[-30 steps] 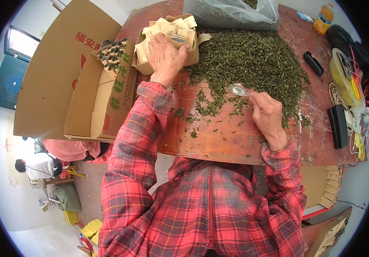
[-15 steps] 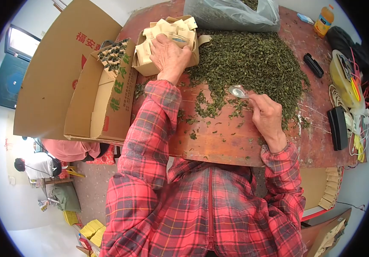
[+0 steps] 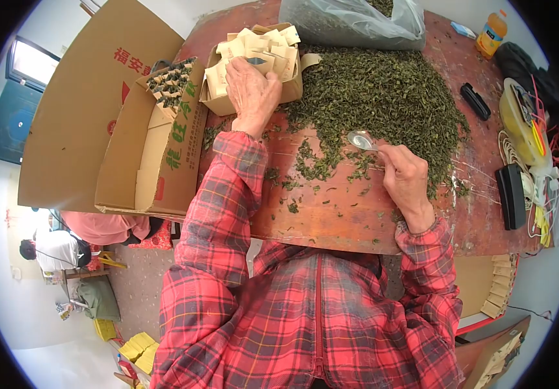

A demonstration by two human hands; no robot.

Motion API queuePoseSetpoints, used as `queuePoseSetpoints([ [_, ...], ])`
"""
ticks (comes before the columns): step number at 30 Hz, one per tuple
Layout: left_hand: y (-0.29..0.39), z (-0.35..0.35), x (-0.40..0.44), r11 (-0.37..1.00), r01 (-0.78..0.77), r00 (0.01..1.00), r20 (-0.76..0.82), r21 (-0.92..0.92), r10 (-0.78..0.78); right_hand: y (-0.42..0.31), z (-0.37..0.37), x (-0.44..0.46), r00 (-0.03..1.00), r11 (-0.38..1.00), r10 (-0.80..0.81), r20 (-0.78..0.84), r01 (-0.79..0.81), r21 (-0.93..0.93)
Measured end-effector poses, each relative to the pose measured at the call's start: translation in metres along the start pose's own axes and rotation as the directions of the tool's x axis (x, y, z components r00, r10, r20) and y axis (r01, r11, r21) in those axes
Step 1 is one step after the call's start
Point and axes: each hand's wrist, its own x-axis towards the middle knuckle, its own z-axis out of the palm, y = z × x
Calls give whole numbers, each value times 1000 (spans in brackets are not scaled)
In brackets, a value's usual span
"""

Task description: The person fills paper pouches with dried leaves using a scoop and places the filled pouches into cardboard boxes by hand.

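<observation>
l hand [image 3: 252,94] shifted, r hand [image 3: 406,174] w/ spoon [image 3: 360,139]

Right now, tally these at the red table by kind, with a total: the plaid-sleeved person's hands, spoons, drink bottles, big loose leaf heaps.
Hands: 2, left hand and right hand
Spoon: 1
Drink bottle: 1
Big loose leaf heap: 1
Total: 5
</observation>
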Motion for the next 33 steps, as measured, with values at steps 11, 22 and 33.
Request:
queuePoseSetpoints([
  [11,27,-41,-6,942,-266,955,-188,-204,228,-1,-3,1,1000,1000,18,8,-17,-19],
  [22,52,-78,-76,801,-176,954,100,-572,282,-32,-36,18,991,970,51,124,-20,-244],
  [33,35,-31,-111,823,163,861,485,-545,151,-16,8,45,995,913,22,95,19,-407],
])
